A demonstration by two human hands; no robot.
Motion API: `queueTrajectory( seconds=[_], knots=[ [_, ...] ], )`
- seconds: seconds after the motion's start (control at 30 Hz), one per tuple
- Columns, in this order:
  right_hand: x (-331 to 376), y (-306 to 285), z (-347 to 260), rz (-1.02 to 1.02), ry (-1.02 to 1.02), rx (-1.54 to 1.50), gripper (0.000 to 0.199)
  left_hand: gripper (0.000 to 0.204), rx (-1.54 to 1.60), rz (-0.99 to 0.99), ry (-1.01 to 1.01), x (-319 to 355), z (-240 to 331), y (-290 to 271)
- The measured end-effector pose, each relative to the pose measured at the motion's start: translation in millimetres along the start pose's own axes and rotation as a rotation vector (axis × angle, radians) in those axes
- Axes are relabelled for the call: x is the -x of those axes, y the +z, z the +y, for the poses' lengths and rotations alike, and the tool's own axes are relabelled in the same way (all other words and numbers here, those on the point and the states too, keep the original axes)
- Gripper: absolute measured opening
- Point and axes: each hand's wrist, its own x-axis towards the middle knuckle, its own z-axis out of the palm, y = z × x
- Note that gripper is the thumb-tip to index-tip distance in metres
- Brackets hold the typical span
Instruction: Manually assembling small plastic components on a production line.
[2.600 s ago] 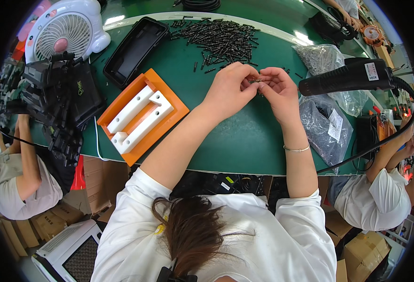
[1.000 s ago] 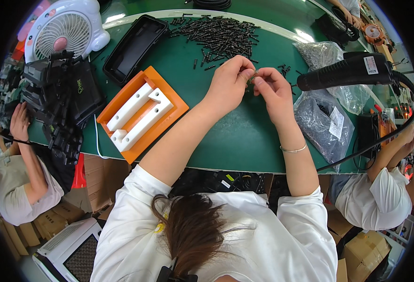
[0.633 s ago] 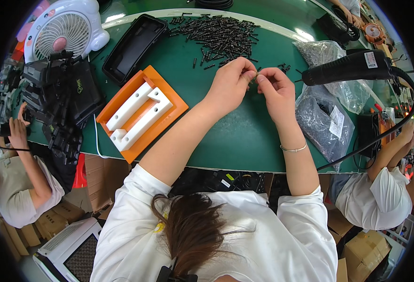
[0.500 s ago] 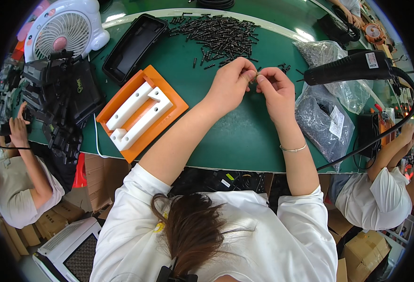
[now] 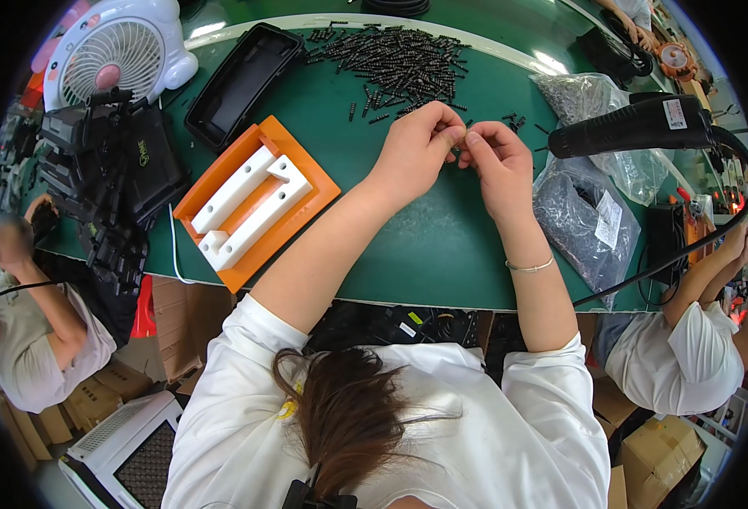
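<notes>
A: What can't you make out?

B: The small dark part pinched between the two hands. It is nearly hidden by the fingertips, so I cannot tell its shape. The far edge of the surface is cut off by the round rim, and the people at the left and right edges are only partly in view.

A: And the surface itself?

B: A green surface in a workshop, with cardboard boxes on the floor near left. A heap of small black parts lies at the far side, a black tray to its left, and an orange fixture with white blocks nearer left. A white fan stands far left. Clear bags of dark parts lie to the right, beside a black handheld tool with a cable.

A: The hands?

B: The left hand and right hand meet above the middle of the surface, just near of the heap. Both sets of fingers are curled nearly closed, tips touching, gripping that tiny part between them.
</notes>
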Motion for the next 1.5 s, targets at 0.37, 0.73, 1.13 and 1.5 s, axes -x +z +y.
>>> queueTrajectory(
  seconds=[0.37,0.73,1.13,1.5],
  knots=[
    [-1.1,1.7,2.2,-0.029,-0.077,0.026,0.009,0.009,0.09,0.003,-0.07,-2.2,-4.3,0.5],
    [-0.2,4.5,3.0,0.006,-0.139,0.067,0.016,0.01,0.09,0.002,-0.095,-2.9,-6.1,1.7],
    [1.0,5.2,2.9,-0.011,-0.2,0.107,0.025,0.007,0.006,0.066,-0.049,-0.3,-2.5,3.9],
    [0.9,5.8,-0.4,0.037,-0.116,0.148,0.021,0.008,0.038,0.034,-0.048,-1.7,-3.2,2.8]
  ],
)
